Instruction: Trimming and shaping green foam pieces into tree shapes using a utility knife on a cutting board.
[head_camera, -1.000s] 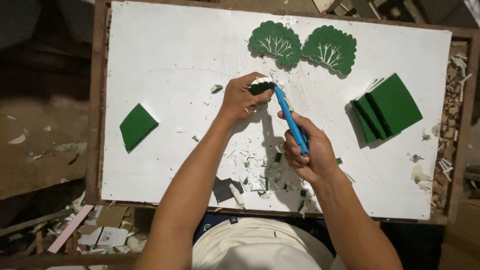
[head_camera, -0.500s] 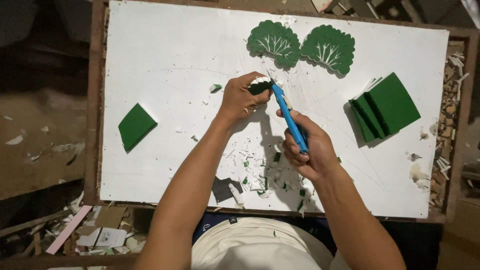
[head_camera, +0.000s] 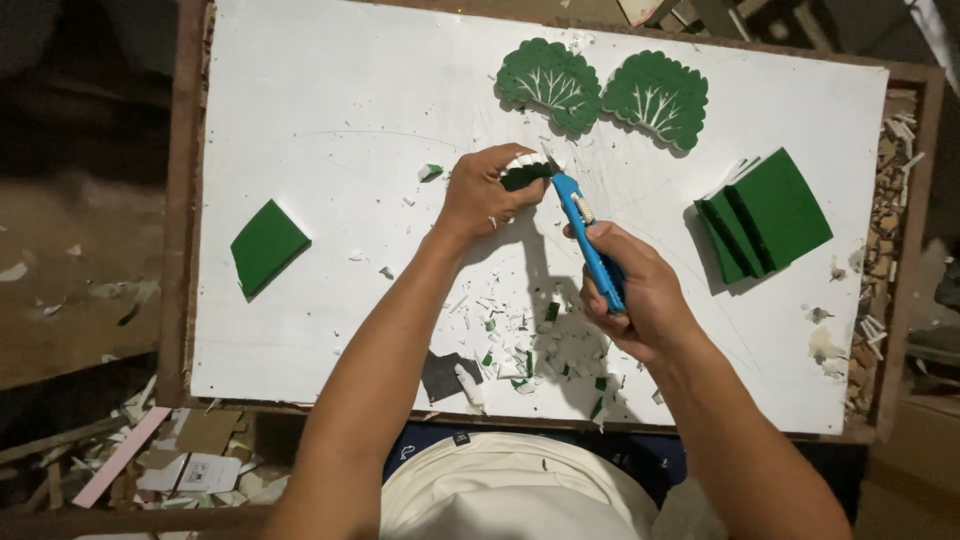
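Two bare hands work close together over the middle of a white board (head_camera: 330, 150) that lies flat in a brown wooden frame (head_camera: 183, 200). The left hand (head_camera: 485, 190) is curled shut around a small green piece with a white edge (head_camera: 524, 174), pinching it between thumb and fingertips just above the board's surface. The right hand (head_camera: 630, 295) is closed in a fist-like grip on a blue utility knife (head_camera: 588, 240), whose tip points up and to the left and meets the small green piece at its right side. Below the hands, a scatter of white and green offcuts (head_camera: 515, 345) litters the board, with a dark grey scrap (head_camera: 442, 375) near the lower edge. Just above the hands lie two finished green leaf-shaped cutouts (head_camera: 600, 92) with scalloped rims and white vein lines, side by side and touching. To the right, well apart from the knife, sits a stack of green squares (head_camera: 765, 215), fanned slightly. Far to the left a single green square (head_camera: 266, 246) lies alone, tilted. Along the right side of the frame a trough holds pale waste chips (head_camera: 885, 260). At the lower left, on the floor, lie pieces of paper and card (head_camera: 190, 460).
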